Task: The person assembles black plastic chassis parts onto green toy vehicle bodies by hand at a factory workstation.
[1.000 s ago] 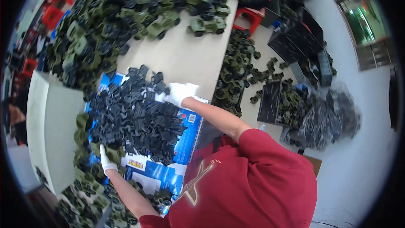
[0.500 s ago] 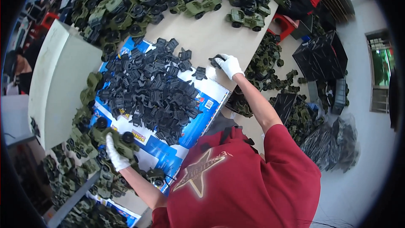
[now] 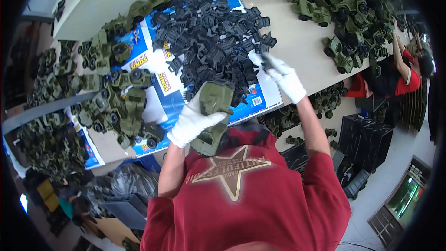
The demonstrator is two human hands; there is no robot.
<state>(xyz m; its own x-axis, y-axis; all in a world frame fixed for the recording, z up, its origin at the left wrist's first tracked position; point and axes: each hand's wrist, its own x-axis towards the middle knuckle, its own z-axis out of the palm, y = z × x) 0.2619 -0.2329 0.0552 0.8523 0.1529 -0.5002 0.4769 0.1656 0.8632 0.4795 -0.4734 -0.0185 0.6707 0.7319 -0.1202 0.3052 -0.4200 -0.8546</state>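
My left hand (image 3: 193, 121), in a white glove, grips an olive-green toy jeep (image 3: 216, 100) just in front of my chest. The jeep is tilted, with one end toward the black pile. To the right, my gloved right hand (image 3: 289, 82) is closed on a small black plastic part (image 3: 268, 61), partly hidden and blurred at the fingertips. Between and beyond the hands lies a heap of similar black plastic parts (image 3: 209, 32) on blue and white printed cardboard (image 3: 172, 97).
More green toy jeeps (image 3: 132, 107) crowd the table's left, and others (image 3: 346, 9) are piled at the far right. A pale box-like panel (image 3: 107, 4) rises at the far left. A grey metal bar (image 3: 51, 111) crosses the left side. A co-worker in red (image 3: 409, 81) sits at right.
My left hand has lifted a jeep from the left group to in front of me. My right hand has brought the black part closer to the heap. The view has turned.
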